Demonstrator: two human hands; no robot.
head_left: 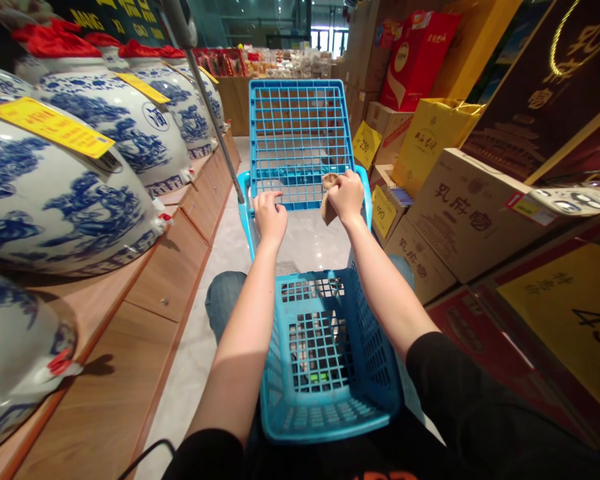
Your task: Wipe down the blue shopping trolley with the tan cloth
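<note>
A blue plastic shopping cart stands right in front of me, with an upright grid panel [300,127] at the far end and a basket [330,423] close to my body. My left hand [271,217] has its fingers curled over the left end of the panel's lower rail. At the right end of that rail, my right hand [349,195] is closed around a crumpled brown cloth [329,208], pressed near the cart's frame. Part of the cloth hangs below the fingers. Through the basket's holes a small green patch shows.
Large blue-and-white porcelain jars [110,120] with red cloth tops line a wooden cabinet [155,293] on the left. A grey pole [213,107] slants down to the cart. Stacked cartons [465,213], gift bags [433,143] and yellow price cards [367,143] crowd the right side.
</note>
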